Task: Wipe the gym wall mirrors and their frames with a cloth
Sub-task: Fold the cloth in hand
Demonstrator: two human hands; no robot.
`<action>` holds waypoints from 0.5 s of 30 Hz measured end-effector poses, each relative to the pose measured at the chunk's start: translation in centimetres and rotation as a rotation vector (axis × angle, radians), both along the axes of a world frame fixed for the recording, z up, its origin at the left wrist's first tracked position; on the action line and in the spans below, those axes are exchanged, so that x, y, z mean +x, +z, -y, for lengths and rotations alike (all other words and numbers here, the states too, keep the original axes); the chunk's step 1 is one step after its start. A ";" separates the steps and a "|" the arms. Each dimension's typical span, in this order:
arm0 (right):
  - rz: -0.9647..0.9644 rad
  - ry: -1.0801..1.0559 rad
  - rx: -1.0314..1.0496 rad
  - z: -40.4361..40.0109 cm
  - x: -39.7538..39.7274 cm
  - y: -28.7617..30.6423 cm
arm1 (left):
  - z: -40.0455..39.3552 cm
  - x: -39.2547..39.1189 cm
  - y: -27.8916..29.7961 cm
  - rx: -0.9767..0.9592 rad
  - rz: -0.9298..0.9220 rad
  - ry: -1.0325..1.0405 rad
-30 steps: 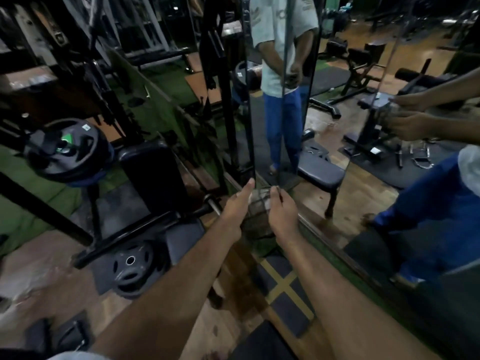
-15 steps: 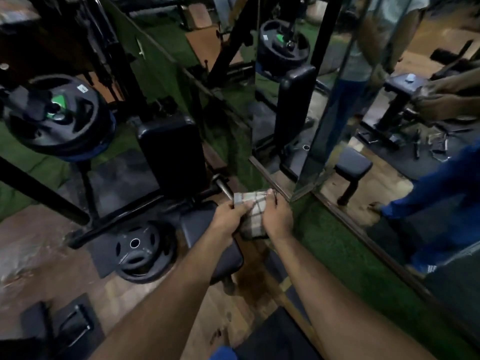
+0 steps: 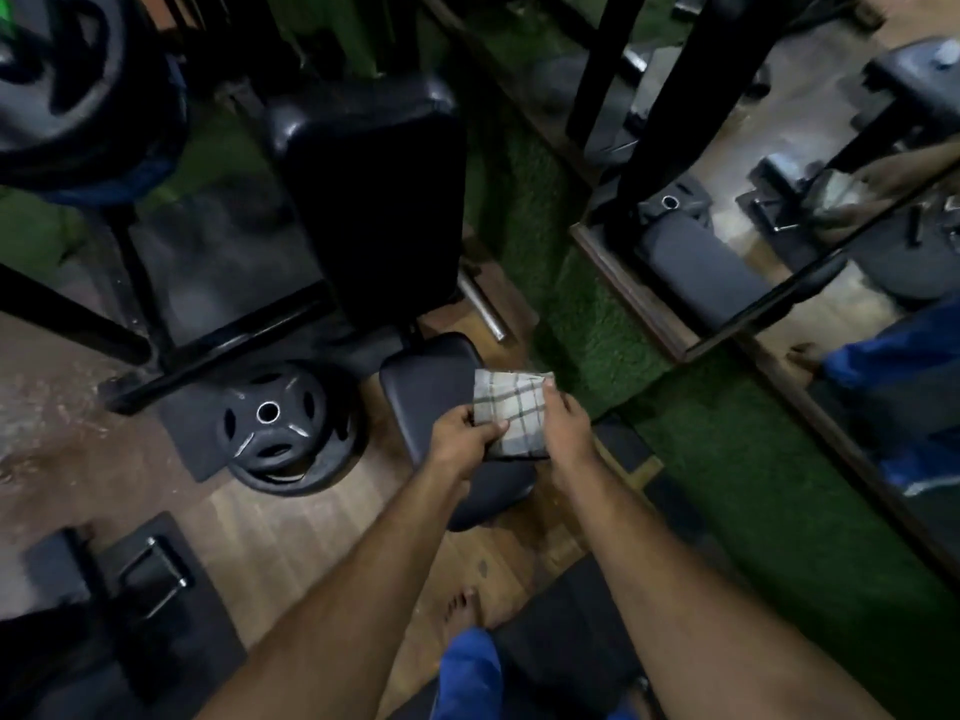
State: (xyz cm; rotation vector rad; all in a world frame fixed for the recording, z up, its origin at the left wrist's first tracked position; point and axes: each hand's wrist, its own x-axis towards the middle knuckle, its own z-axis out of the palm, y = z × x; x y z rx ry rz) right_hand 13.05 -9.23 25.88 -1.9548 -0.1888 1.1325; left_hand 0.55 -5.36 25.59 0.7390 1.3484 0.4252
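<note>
A folded checked cloth (image 3: 511, 407) is held between both hands in front of me, above a black bench seat. My left hand (image 3: 462, 441) grips its left edge and my right hand (image 3: 566, 433) holds its right side. The wall mirror (image 3: 831, 210) runs along the right, with a dark wooden frame (image 3: 628, 298) at its lower edge. The cloth and my hands are well short of the glass, apart from it. My hands with the cloth show reflected in the mirror at top right.
A black padded bench (image 3: 374, 200) and its seat (image 3: 431, 392) stand ahead. A weight plate (image 3: 275, 423) lies on the wooden floor at left, another plate (image 3: 67, 85) is on a rack. Green turf (image 3: 727, 459) covers the wall below the mirror. My bare foot (image 3: 462, 608) is below.
The view has tipped downward from the mirror to the floor and bench. My hands have drawn back from the mirror's lower edge, still holding the cloth, which now shows folded flat.
</note>
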 end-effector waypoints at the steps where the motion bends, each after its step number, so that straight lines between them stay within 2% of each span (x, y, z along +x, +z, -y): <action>1: -0.085 -0.028 -0.016 0.1 -0.5 -1.9 | -0.1 -0.5 -1.9 -0.019 -0.028 0.026; 4: -0.196 -0.004 -0.024 -0.2 -1.8 -7.1 | -0.5 -1.7 -7.7 -0.029 -0.104 0.053; 7: -0.225 0.017 0.001 -0.6 -3.2 -11.7 | -1.4 -2.7 -13.0 -0.022 -0.175 0.038; 11: -0.066 0.129 -0.030 -0.9 -4.8 -18.5 | -2.4 -3.4 -19.7 0.016 -0.345 -0.129; 15: 0.075 0.232 -0.131 -0.8 -4.9 -25.4 | -2.4 -3.4 -23.2 0.183 -0.615 -0.325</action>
